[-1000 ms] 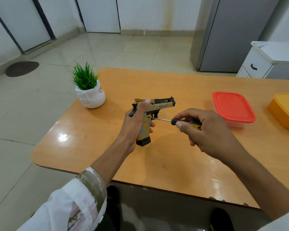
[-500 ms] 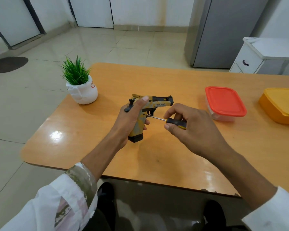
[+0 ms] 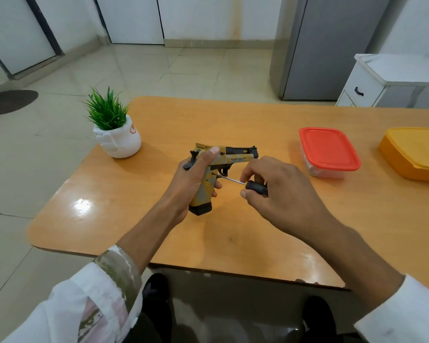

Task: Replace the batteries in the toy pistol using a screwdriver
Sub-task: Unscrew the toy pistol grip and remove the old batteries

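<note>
While the left hand (image 3: 191, 179) grips the toy pistol (image 3: 227, 158) upright, butt down at the table (image 3: 233, 120), muzzle toward 3 o'clock, the right hand (image 3: 280, 196) pinches the screwdriver (image 3: 256, 188) handle; fingers (image 3: 209, 154) of both hands are clamped on their loads. Shaft runs from the right hand toward 10 o'clock; tip meets the grip's side just behind the trigger, presumably a screw head, too small to confirm; pistol lies at 9 o'clock of the right hand, grip axis near vertical, shaft crossing it. Judgement: cover screw being worked; tip may slip without axial pressure. Slide reads "DESERT EAGLE"; smaller print illegible.
</note>
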